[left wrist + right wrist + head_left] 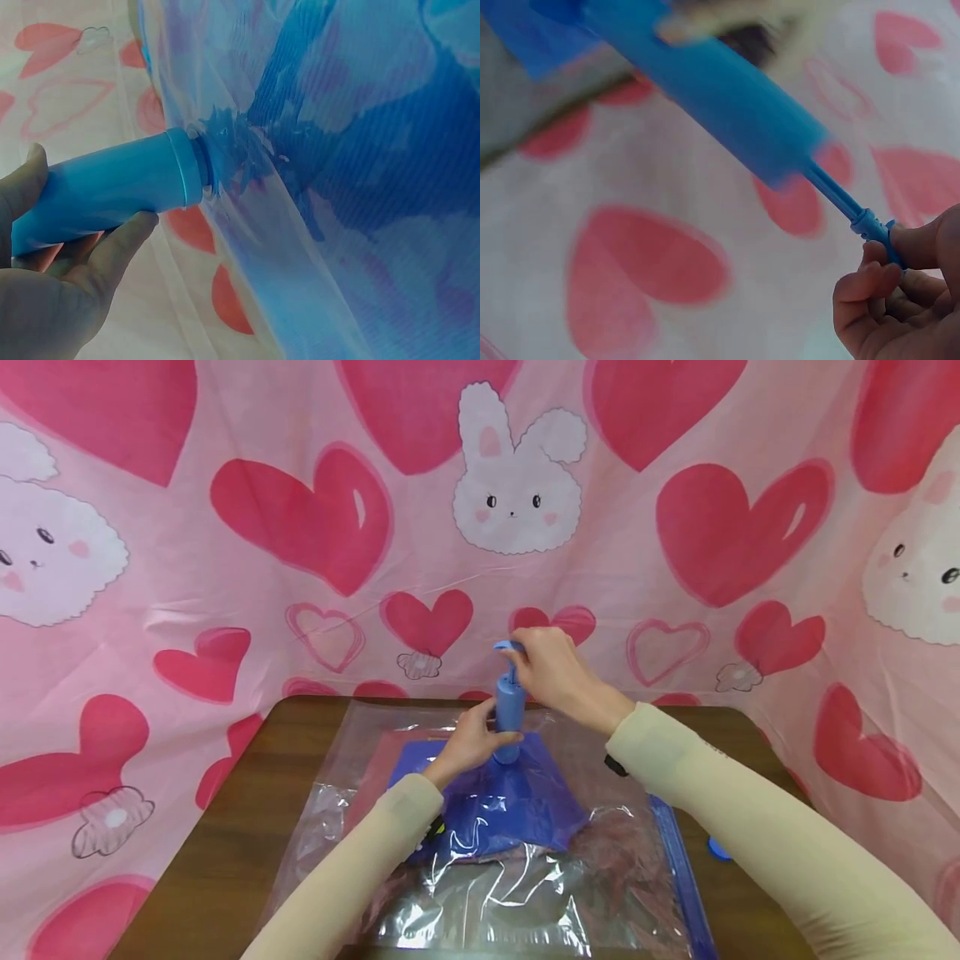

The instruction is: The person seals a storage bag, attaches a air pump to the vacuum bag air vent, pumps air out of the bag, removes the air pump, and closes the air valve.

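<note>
A blue hand pump (510,702) stands nearly upright on a clear plastic storage bag (465,918). Curled round its barrel (112,184) is my left hand (472,739), thumb on one side and fingers on the other. Above it, my right hand (551,668) grips the pump's handle (507,646). A length of thin rod (832,191) shows between handle and barrel. Inside the bag lies blue folded fabric (487,827), with reddish-pink material around it. In the left wrist view the pump's foot meets the wrinkled plastic.
The bag covers much of a dark wooden table (225,860). A blue strip (682,877) runs along the bag's right side. Farther right, a small round blue cap (718,848) lies beside my right sleeve. Pink heart-patterned cloth (420,560) hangs behind the table and at both sides.
</note>
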A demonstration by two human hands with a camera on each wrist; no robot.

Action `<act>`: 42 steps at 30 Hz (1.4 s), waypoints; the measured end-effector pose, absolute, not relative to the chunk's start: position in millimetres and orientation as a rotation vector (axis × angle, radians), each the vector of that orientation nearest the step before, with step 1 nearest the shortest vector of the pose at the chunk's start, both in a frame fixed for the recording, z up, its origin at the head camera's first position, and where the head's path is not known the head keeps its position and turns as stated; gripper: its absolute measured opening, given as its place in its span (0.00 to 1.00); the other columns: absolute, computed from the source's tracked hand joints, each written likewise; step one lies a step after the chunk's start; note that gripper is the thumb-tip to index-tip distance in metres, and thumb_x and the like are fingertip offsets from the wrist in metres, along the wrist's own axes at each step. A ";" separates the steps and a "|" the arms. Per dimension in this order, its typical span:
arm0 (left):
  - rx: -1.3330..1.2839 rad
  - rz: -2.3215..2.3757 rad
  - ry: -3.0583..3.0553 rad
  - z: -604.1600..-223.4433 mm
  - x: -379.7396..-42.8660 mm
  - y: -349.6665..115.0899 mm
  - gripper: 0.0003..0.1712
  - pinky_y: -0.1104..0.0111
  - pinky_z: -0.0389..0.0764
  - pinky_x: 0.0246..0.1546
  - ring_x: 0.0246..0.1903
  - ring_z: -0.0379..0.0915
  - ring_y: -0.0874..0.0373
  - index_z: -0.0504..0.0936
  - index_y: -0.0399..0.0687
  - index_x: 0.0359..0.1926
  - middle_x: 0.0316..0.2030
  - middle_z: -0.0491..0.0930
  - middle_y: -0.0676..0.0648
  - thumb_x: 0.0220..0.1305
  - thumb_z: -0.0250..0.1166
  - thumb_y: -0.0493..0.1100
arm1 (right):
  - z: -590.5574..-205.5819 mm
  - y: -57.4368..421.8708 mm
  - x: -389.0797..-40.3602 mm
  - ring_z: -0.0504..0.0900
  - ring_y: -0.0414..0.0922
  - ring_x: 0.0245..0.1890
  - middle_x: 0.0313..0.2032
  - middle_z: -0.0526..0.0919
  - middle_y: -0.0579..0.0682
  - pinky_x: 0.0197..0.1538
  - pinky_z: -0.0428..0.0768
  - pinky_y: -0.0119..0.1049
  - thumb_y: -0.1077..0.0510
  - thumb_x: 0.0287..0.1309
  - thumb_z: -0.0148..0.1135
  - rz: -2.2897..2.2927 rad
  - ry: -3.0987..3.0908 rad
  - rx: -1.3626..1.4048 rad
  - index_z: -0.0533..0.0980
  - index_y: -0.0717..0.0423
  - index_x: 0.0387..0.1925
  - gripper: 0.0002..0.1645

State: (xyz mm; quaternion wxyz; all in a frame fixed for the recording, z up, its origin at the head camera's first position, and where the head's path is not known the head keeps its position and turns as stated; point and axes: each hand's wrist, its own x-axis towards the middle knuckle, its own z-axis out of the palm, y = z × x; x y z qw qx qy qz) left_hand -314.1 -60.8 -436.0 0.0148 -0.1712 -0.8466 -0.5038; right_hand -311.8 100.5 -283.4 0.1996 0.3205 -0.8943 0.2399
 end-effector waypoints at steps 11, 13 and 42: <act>-0.513 -1.608 -2.660 -435.5 -312.7 -60.0 0.32 0.48 0.81 0.57 0.59 0.80 0.38 0.77 0.42 0.66 0.59 0.82 0.37 0.63 0.78 0.39 | -191.4 100.5 -303.1 0.76 0.49 0.24 0.27 0.80 0.55 0.34 0.75 0.39 0.60 0.74 0.63 0.746 -2.249 0.841 0.84 0.66 0.42 0.11; -0.510 -1.608 -2.666 -435.2 -313.8 -59.2 0.32 0.48 0.81 0.57 0.59 0.80 0.38 0.77 0.42 0.66 0.59 0.82 0.38 0.64 0.78 0.39 | -193.7 100.9 -301.7 0.76 0.49 0.25 0.27 0.80 0.55 0.34 0.74 0.39 0.60 0.75 0.62 0.745 -2.247 0.843 0.84 0.66 0.42 0.12; -0.551 -1.553 -2.675 -436.0 -314.1 -57.8 0.32 0.47 0.81 0.57 0.58 0.81 0.38 0.78 0.42 0.66 0.59 0.82 0.37 0.63 0.78 0.40 | -226.7 110.5 -304.2 0.76 0.49 0.22 0.22 0.79 0.53 0.30 0.74 0.41 0.63 0.72 0.65 0.713 -2.325 0.893 0.82 0.65 0.32 0.11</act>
